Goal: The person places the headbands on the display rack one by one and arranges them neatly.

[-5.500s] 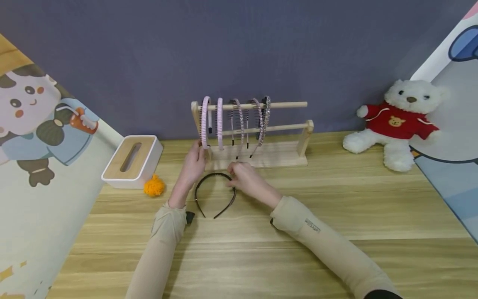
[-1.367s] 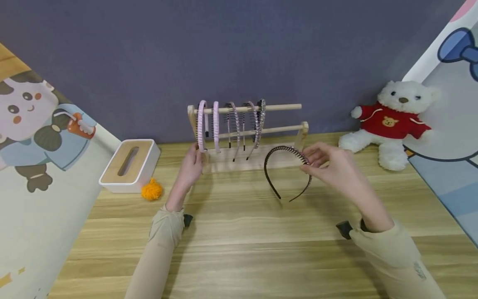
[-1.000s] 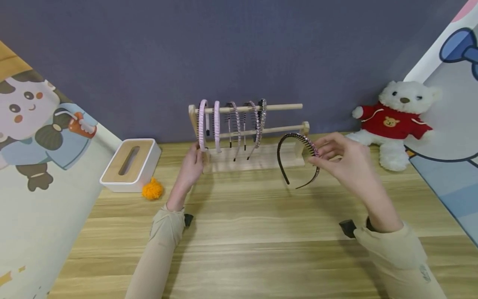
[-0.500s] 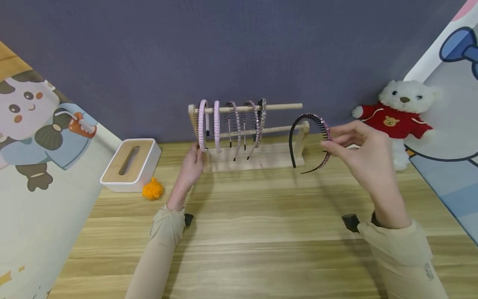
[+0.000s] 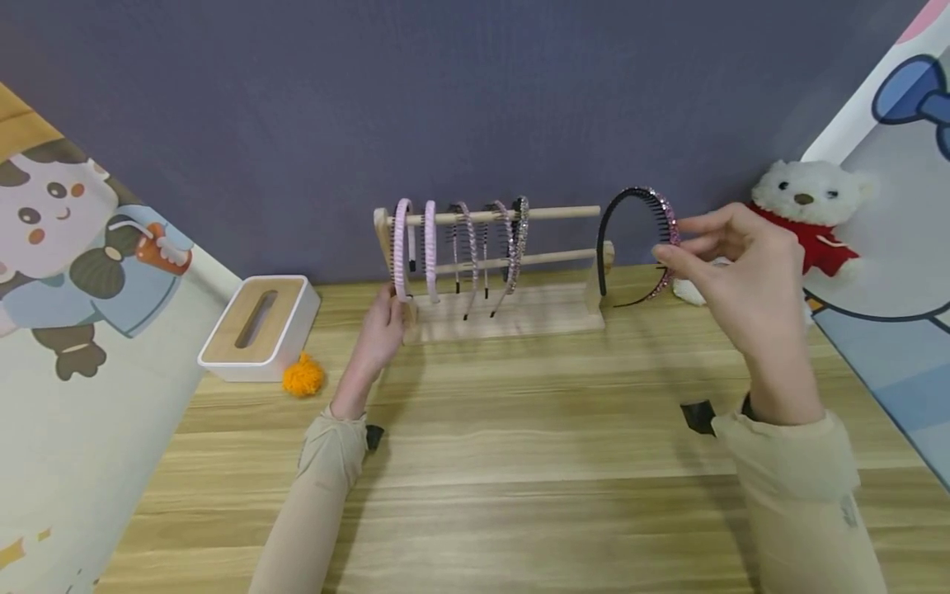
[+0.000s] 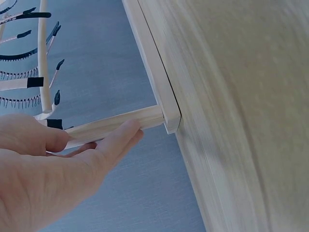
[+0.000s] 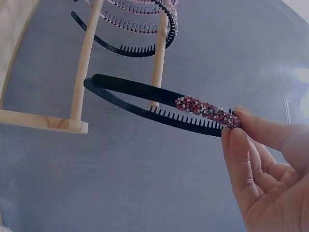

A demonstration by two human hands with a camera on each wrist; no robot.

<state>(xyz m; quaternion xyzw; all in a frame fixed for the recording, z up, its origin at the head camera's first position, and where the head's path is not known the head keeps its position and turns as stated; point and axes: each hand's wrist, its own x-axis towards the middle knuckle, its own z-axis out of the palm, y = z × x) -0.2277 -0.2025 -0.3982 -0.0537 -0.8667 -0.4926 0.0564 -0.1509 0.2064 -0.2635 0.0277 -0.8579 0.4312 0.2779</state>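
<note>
My right hand (image 5: 757, 272) pinches a black toothed headband (image 5: 603, 239) with pink glitter stones, thumb on one side and fingers on the other. The headband is held upright, off the table, by the right end of a wooden rack (image 5: 512, 318). In the right wrist view the headband (image 7: 140, 89) appears near the free end of the upper rod (image 7: 158, 72). My left hand (image 5: 382, 330) grips the rack's left upright, and the left wrist view shows fingers around that post (image 6: 145, 117). Several headbands hang on the rack: pink ones (image 5: 430, 256) to the left, a silver glittery one (image 5: 522, 239) rightmost.
A white tissue box (image 5: 297, 330) with a wooden lid stands at the left, an orange pompom (image 5: 303, 377) beside it. A white teddy bear (image 5: 809, 194) in red sits at the right, partly behind my right hand. A dark wall (image 5: 475, 99) rises behind the rack.
The black headband, earlier lying on the table before the rack, has been picked up by my right hand, carried right and raised to upper-rod height. My left hand stays at the rack's left upright.
</note>
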